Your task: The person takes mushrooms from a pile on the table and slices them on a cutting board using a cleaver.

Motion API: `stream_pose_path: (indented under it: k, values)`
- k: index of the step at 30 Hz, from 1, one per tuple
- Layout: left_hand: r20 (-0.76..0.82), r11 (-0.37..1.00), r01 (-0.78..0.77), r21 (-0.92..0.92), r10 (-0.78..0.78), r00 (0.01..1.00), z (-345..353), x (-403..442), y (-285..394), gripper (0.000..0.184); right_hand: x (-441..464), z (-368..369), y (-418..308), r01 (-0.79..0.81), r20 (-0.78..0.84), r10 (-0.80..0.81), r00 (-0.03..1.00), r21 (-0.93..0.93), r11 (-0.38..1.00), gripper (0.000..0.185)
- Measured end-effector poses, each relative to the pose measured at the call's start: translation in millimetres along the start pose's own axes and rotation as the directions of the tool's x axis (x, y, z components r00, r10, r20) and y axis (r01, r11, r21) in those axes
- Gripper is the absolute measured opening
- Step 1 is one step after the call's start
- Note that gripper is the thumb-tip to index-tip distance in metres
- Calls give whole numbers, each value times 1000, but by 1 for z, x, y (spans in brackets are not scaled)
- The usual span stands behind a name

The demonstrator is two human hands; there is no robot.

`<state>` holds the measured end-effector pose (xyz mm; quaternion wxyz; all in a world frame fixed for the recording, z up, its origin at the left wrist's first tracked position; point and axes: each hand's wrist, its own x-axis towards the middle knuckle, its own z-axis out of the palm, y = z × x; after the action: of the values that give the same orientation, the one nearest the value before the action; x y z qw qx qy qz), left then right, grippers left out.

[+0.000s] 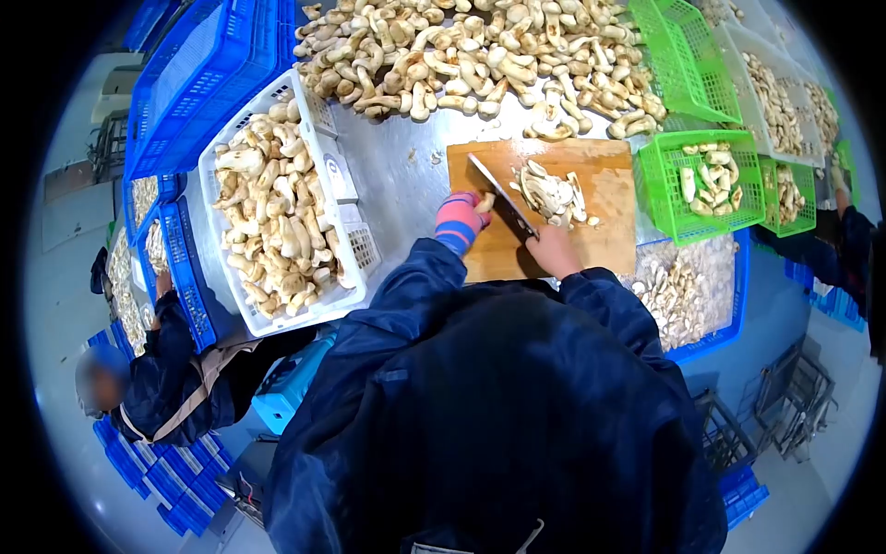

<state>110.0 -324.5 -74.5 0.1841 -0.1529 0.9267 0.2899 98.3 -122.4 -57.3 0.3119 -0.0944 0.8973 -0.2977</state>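
Note:
On the wooden cutting board, my left hand, in a pink and blue striped glove, holds a small mushroom piece near the board's left edge. My bare right hand is wrapped round the handle of a knife, whose blade slants up and left, just right of that piece. Sliced mushrooms lie in a loose pile to the right of the blade. Beyond the board, a large heap of whole mushrooms covers the back of the metal table.
A white crate of mushrooms stands left, near stacked blue crates. Green baskets stand right, above a blue crate of slices. A person is at the far left; another person's dark sleeve shows at right.

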Motion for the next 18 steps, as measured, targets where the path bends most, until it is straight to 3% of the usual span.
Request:
stream_pose_path:
  k: [1, 4, 8, 11, 14, 18]
  values:
    - [89, 923, 118, -365, -92, 992, 8, 3, -18, 43, 1, -3, -4, 9, -18, -9, 1000, 35, 999, 24]
    - [362, 474, 436, -765, -244, 900, 6, -5, -18, 47, -14, -21, -17, -59, 28, 55, 998, 163, 985, 23]
    - [406, 435, 494, -753, -283, 869, 23, -4, -17, 46, -20, -16, -8, 1, 63, -9, 998, 123, 992, 25]
    - [238, 467, 326, -822, -239, 941, 42, -10, -18, 44, -19, -9, 0, 18, 50, -22, 998, 74, 997, 26]
    - [167, 586, 260, -767, -209, 963, 43, -8, -14, 49, -20, -7, -1, 34, 45, -37, 998, 65, 997, 26]
    - [162, 523, 344, -780, -362, 918, 50, -6, -1, 44, -22, -9, -3, 78, 26, -77, 997, -8, 997, 26]
